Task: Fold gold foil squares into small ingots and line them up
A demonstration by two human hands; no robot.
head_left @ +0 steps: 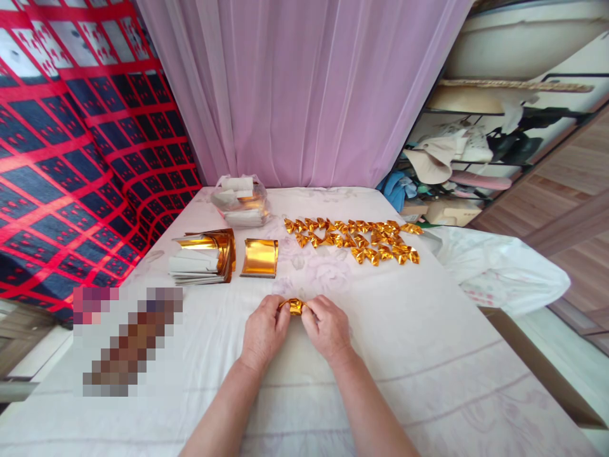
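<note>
Left hand (264, 330) and right hand (326, 327) both pinched on the gold foil piece (295, 306), frame centre. Keep ends pinched evenly, crease firm to match the folded gold pieces (352, 240) upper right.

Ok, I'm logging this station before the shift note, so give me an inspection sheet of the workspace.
Surface: white cloth with a faint flower print covers the table.
Job's things: gold foil piece pinched between left hand and right hand; folded gold pieces in rows beyond; flat gold sheet; sheet stack.
Clutter: clear bag of sheets; white plastic bag at the right edge.
Hands: both closed on the foil piece.
Cables: nothing seen.
Surroundings: pink curtain, red checked cloth, shelves.
</note>
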